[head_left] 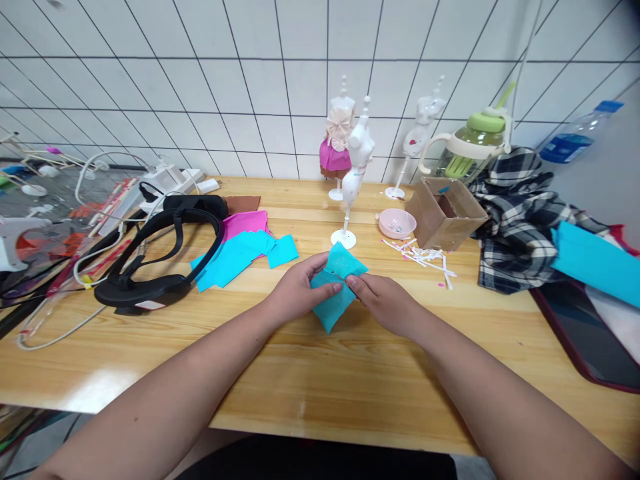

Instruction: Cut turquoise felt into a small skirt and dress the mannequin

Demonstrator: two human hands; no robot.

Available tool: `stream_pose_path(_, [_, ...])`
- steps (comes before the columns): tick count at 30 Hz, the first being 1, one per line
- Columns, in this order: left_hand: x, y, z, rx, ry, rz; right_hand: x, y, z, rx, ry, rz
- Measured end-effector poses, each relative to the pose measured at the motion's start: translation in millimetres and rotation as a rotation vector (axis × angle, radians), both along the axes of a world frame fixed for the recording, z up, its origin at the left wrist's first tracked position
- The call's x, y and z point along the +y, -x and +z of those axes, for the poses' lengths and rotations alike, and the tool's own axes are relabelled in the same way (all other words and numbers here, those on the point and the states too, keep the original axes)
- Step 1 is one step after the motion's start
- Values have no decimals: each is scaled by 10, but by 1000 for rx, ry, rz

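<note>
A piece of bright blue crepe paper [331,313], pointed at its lower end, is held up over the table between both hands. My left hand [300,288] grips its left edge, thumb in front and fingers behind. My right hand [387,300] pinches the right edge near the middle, where the paper looks gathered or creased. Just behind stands a bare white mini mannequin [354,170] on a round base. More blue pieces [230,257] lie to the left, partly over a pink piece [247,223]; one small blue square [283,251] is beside them.
A black headset [160,287], cables and a power strip [175,183] crowd the left. At the back stand a dressed mannequin [337,143] and another bare one [423,127]. On the right are a pink bowl [397,223], cardboard box [447,217], paper strips [425,257], a jug [470,147] and plaid cloth [520,193].
</note>
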State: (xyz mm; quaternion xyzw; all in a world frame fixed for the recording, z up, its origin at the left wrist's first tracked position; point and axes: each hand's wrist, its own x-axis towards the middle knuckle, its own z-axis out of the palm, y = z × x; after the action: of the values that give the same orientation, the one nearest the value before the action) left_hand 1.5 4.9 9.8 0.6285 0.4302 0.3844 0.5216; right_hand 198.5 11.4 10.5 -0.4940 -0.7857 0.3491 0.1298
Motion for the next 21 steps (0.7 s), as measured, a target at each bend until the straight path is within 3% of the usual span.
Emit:
stream_pose_path(5, [27, 29, -58, -50, 26, 64, 9, -16, 1, 16, -1, -6])
stream_pose_path(21, [19, 15, -138, -93, 100, 41, 0, 3, 26, 6, 23, 17])
